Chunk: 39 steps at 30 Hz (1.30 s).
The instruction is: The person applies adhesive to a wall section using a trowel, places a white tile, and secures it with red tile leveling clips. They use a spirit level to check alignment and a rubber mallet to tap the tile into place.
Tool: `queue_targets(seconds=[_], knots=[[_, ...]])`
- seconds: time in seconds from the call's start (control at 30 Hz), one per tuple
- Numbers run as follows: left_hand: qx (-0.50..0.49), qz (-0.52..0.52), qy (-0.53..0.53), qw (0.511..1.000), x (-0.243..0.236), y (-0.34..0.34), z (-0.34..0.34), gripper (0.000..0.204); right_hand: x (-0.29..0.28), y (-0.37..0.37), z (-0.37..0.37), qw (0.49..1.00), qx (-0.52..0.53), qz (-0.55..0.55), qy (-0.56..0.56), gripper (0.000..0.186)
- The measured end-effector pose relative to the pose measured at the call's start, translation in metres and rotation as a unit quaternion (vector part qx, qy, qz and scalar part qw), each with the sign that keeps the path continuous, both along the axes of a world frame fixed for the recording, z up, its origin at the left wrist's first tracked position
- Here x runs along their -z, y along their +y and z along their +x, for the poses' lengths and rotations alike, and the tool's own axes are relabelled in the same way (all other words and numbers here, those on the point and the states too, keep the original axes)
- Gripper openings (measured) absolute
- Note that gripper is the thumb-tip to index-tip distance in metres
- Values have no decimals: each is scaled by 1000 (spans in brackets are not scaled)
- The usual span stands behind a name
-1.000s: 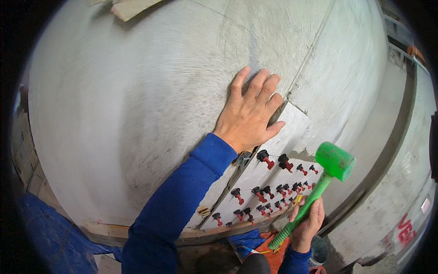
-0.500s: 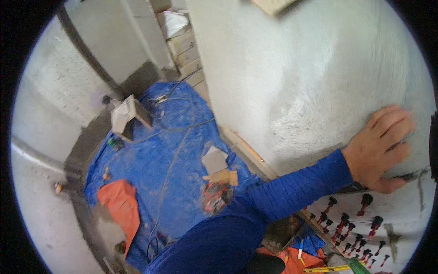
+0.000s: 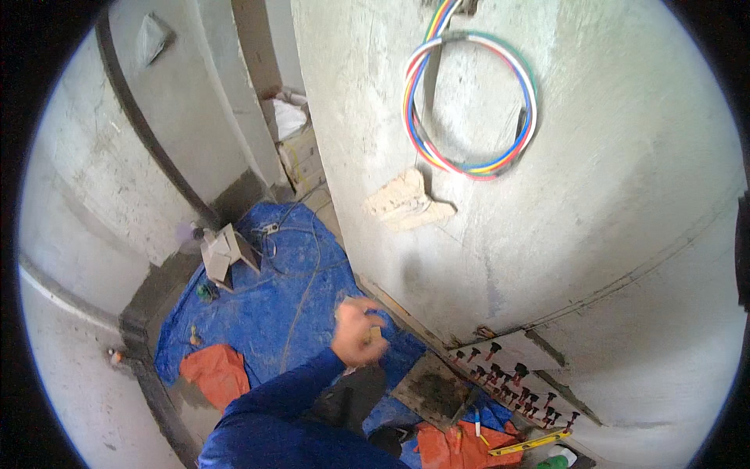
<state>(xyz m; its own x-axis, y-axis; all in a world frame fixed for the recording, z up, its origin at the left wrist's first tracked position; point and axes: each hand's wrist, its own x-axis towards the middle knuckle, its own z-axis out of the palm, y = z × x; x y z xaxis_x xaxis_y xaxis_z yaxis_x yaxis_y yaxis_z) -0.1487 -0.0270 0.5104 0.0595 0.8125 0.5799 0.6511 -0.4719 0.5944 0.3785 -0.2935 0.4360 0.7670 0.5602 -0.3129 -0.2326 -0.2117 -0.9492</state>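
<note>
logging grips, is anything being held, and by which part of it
It cannot be told: the left hand is blurred, no held thing is clear, and the right hand is out of view.

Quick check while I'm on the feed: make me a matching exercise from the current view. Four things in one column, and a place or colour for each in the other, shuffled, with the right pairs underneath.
Things
1. Left hand
2. Wire coil
3. Level
4. Clips

Places and colours
A. Yellow, by the lower-right orange sheet
B. Blurred, seen against the blue tarp
C. Black and red, low on the wall
D. Many-coloured, high on the wall

Right pairs: 1-B, 2-D, 3-A, 4-C
</note>
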Motion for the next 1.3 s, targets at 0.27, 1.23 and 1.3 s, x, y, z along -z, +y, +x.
queue_targets(seconds=[0.27, 1.23, 1.3], knots=[[-274, 236, -197, 911, -132, 162, -180, 42, 75, -48, -105, 963, -1, -158, -216, 37], [328, 576, -416, 623, -170, 359, -189, 28, -48, 208, -677, 867, 215, -433, -120, 38], [325, 578, -433, 610, -170, 359, -189, 26, -45, 222, -672, 881, 218, -411, -83, 40]])
